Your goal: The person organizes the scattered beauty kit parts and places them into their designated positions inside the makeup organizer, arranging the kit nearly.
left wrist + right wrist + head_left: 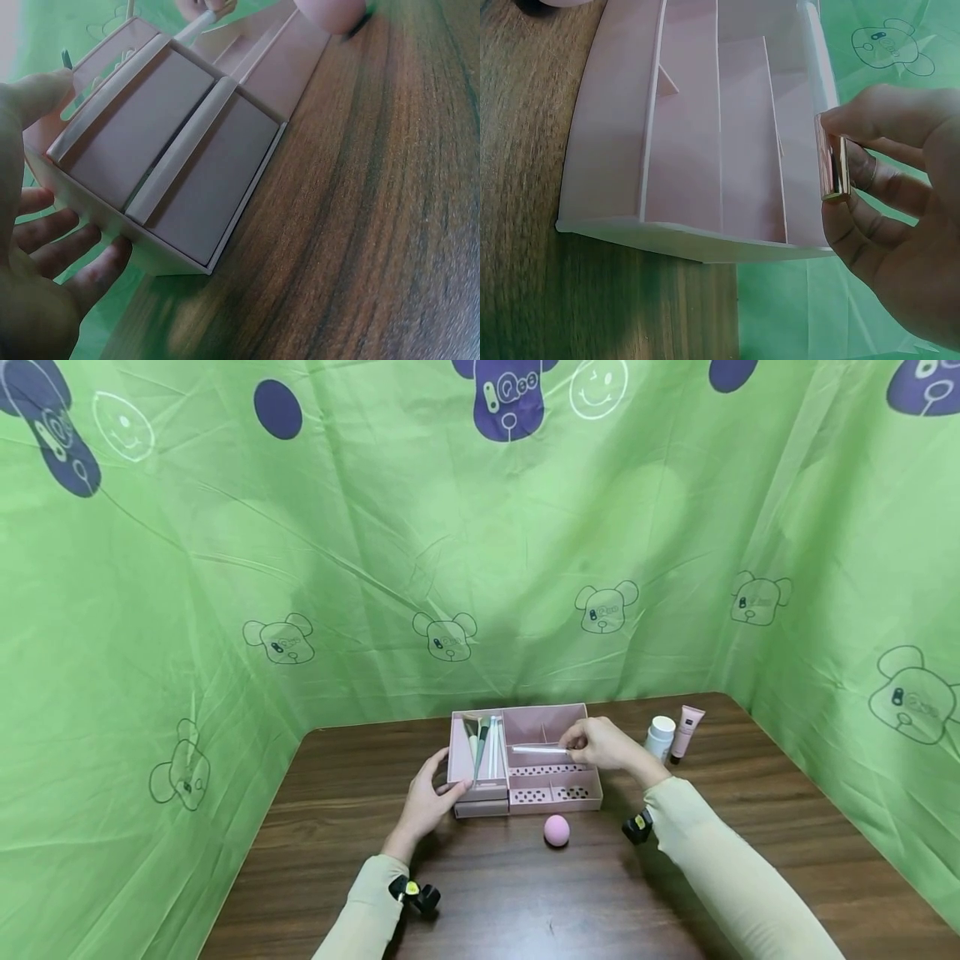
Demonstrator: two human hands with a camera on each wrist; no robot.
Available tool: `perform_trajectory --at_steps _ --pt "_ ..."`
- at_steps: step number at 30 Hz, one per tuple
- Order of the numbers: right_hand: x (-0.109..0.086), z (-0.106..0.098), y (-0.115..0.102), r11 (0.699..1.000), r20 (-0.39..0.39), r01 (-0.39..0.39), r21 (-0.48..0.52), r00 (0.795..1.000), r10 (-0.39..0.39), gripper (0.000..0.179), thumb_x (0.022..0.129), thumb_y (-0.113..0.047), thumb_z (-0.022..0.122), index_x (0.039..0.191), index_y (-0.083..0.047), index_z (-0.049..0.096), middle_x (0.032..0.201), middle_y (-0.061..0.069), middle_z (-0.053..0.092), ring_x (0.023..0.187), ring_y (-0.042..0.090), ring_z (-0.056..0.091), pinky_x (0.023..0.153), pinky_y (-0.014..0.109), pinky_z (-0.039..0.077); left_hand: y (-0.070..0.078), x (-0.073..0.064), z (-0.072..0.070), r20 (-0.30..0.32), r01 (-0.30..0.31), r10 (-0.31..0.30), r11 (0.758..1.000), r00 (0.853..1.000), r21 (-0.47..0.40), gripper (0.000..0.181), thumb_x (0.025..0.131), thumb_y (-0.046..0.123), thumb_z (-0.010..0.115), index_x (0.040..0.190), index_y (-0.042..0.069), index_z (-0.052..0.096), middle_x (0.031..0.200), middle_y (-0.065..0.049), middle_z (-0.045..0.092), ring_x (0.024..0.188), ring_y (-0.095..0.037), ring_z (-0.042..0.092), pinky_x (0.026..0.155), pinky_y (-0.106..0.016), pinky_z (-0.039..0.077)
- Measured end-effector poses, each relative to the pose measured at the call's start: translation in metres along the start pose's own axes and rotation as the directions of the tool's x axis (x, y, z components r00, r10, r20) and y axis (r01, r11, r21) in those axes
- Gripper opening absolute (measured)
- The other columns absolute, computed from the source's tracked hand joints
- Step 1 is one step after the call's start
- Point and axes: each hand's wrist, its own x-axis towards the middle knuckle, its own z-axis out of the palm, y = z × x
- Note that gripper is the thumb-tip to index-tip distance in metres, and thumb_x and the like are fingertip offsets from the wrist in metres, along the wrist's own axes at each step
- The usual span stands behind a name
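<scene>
A pink desktop organizer [555, 806] stands on the table. My left hand [423, 802] holds its left front corner, thumb over the top edge and fingers along the outer side wall [82, 195]. Makeup brushes [480, 739] and slim white sticks lie in the left top compartment, beside that hand. Over the right-hand compartments, my right hand [600, 743] pinches one end of a slim white tube [536, 750] held nearly level. The right wrist view shows this pinched end as a shiny rose-gold cap [831, 161] between thumb and fingers.
A pink ball [557, 831] sits in front of the organizer. To the right stand a white bottle [660, 737] and a pink squeeze tube [686, 733] with a black cap. Two stacked drawers [142, 127] form the organizer's left front. A green curtain [360, 568] surrounds the table.
</scene>
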Motion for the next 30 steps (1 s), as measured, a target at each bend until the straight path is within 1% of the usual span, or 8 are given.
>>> perform_trajectory --at_steps 4,8,11,15,22,27,30 --pt "0.0017 0.001 0.0018 1.0 -0.002 -0.02 0.006 1.0 0.02 0.02 0.074 -0.007 0.074 0.093 -0.013 0.077 0.084 -0.004 0.069 0.075 0.01 0.061 0.066 0.023 0.054 0.0 0.0001 0.0003 -0.001 -0.002 0.002 1.0 1.0 -0.004 0.072 0.085 0.011 0.075 0.144 -0.006 0.038 0.141 -0.029 0.044 0.128 -0.042 0.047 0.099 -0.046 0.053" --pt "0.0015 0.0018 0.0023 0.999 -0.004 -0.05 0.016 0.999 0.05 0.025 0.074 -0.007 0.074 0.099 -0.009 0.075 0.091 0.002 0.072 0.08 0.012 0.064 0.073 0.028 0.057 0.0005 0.0002 0.0005 -0.004 0.002 -0.002 1.0 1.0 0.0 0.072 0.085 0.011 0.075 0.144 -0.005 0.038 0.141 -0.029 0.045 0.128 -0.042 0.047 0.099 -0.046 0.053" --pt "-0.0002 0.0022 0.0016 0.998 -0.002 -0.061 0.018 0.998 0.061 0.028 0.074 -0.008 0.075 0.102 -0.008 0.074 0.095 0.006 0.073 0.081 0.014 0.064 0.075 0.031 0.058 0.0007 0.0 0.0006 -0.006 0.005 -0.005 1.0 1.0 0.003 0.072 0.085 0.012 0.075 0.144 -0.005 0.038 0.141 -0.028 0.044 0.129 -0.041 0.047 0.099 -0.046 0.053" --pt "-0.0027 0.0028 -0.0001 0.997 -0.001 -0.069 0.036 0.998 0.069 0.029 0.074 -0.008 0.074 0.103 -0.007 0.073 0.094 0.007 0.072 0.081 0.016 0.063 0.074 0.03 0.057 -0.0002 -0.0005 0.0004 -0.008 0.007 -0.007 1.0 1.0 -0.003 0.072 0.085 0.011 0.075 0.144 -0.005 0.038 0.141 -0.028 0.044 0.129 -0.042 0.046 0.099 -0.047 0.053" --pt "-0.005 0.0038 -0.0015 0.996 -0.004 -0.076 0.046 0.997 0.076 0.029 0.075 -0.009 0.074 0.104 -0.008 0.073 0.088 0.002 0.07 0.083 0.019 0.065 0.073 0.025 0.055 -0.0023 -0.0012 0.0001 -0.007 0.003 -0.003 1.0 1.0 0.007 0.072 0.085 0.013 0.076 0.145 -0.004 0.039 0.141 -0.027 0.045 0.129 -0.04 0.047 0.099 -0.044 0.054" --pt "-0.0056 0.0039 -0.0002 0.996 -0.013 -0.07 0.05 0.997 0.071 0.027 0.076 -0.01 0.075 0.103 -0.008 0.072 0.088 0.006 0.071 0.081 0.018 0.064 0.072 0.026 0.055 -0.0023 -0.0009 0.0004 -0.01 -0.002 0.002 1.0 1.0 0.014 0.071 0.085 0.013 0.076 0.144 -0.003 0.039 0.14 -0.027 0.046 0.128 -0.039 0.048 0.098 -0.042 0.054" --pt "-0.0057 0.0048 0.0022 0.996 -0.02 -0.068 0.05 0.997 0.069 0.025 0.076 -0.012 0.076 0.101 -0.011 0.072 0.087 0.005 0.07 0.08 0.017 0.064 0.07 0.026 0.055 -0.0022 -0.0007 0.0004 -0.01 -0.005 0.005 1.0 1.0 0.018 0.071 0.085 0.014 0.076 0.144 -0.003 0.04 0.14 -0.027 0.047 0.128 -0.037 0.049 0.098 -0.042 0.054"
